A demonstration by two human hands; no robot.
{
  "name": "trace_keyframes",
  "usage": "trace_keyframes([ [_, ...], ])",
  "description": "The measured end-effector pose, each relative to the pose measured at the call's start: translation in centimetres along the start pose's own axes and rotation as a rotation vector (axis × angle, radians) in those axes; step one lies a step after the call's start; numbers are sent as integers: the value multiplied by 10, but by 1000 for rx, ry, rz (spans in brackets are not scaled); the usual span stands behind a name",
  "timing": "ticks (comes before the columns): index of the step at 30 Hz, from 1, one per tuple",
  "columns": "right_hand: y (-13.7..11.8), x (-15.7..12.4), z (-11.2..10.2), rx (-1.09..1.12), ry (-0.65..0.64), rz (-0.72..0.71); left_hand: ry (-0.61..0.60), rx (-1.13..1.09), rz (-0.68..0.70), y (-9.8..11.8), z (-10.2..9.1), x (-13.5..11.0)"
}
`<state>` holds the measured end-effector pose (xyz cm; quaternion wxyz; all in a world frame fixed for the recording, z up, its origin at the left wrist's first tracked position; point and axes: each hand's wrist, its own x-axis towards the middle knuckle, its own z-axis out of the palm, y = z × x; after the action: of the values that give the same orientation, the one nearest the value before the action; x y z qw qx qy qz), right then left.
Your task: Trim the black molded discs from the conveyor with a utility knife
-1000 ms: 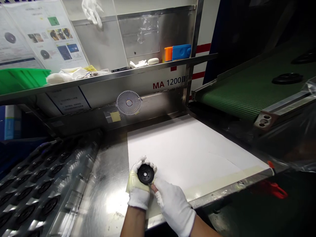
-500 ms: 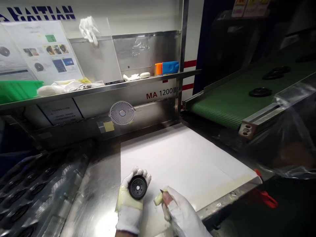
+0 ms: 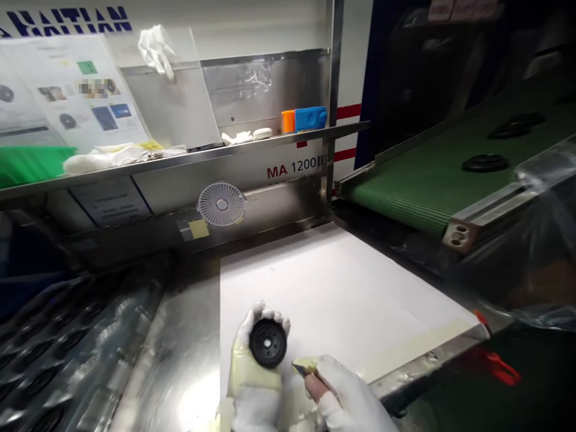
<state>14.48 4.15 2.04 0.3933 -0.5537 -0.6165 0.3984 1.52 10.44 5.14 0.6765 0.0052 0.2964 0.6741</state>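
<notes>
– What's up on the long metal shelf (image 3: 270, 143)?
– A bright green plastic bin (image 3: 36, 163) at the left and an orange-and-blue rectangular plastic case (image 3: 303, 120) further right
– And below it?
– A round pale-grey slatted fan (image 3: 222, 204), with a small yellow paper square (image 3: 198, 228) just beside it; a crumpled white glove (image 3: 157, 51) hangs above the shelf

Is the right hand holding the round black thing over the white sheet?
Not quite: the left hand is holding the round black thing over the white sheet. The head view shows the right hand gripping a small pointed tool instead.
</notes>
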Motion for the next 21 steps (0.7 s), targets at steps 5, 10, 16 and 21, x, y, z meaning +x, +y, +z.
trace_keyframes([
  [5,-4,10,12,-226,52,-43,-38,-19,114,-7,3,-15],
  [10,-17,3,16,-215,-53,-23,1,121,322,-12,0,-22],
  [16,-25,4,13,-158,-33,69,-77,285,528,-15,-12,-20],
  [21,-23,10,18,-159,-50,45,-63,27,253,-10,-6,-25],
])
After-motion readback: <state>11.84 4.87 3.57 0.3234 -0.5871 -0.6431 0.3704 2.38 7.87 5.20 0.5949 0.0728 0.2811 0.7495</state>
